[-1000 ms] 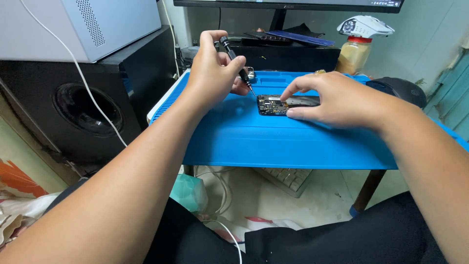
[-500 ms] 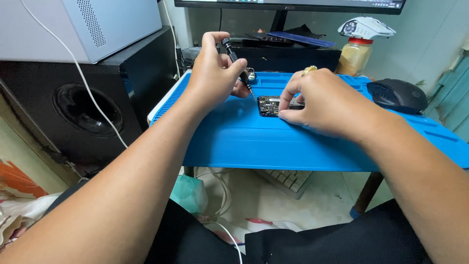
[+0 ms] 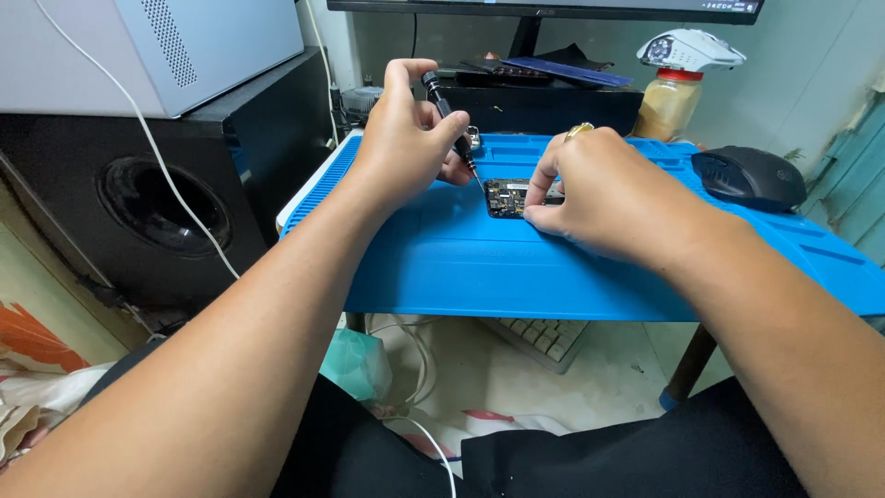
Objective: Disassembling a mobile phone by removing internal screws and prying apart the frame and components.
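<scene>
My left hand [image 3: 406, 138] grips a slim black screwdriver [image 3: 448, 118], its tip pointing down at the blue work mat [image 3: 461, 249] just left of a small dark opened device [image 3: 507, 196]. My right hand [image 3: 608, 194] rests on the mat with its fingers closed on the right side of that device, covering most of it. A gold ring shows on one right finger. The device's circuit parts are visible at its left end.
A black mouse [image 3: 749, 177] lies at the mat's right end. Behind stand a jar [image 3: 667, 109] with a white mouse [image 3: 691, 48] on top, a monitor stand and dark clutter. A black speaker [image 3: 161, 198] and white box [image 3: 157, 46] sit left. A keyboard [image 3: 544, 339] lies on the floor.
My right hand slid left along the device and now covers more of it. The left hand keeps the screwdriver at nearly the same spot.
</scene>
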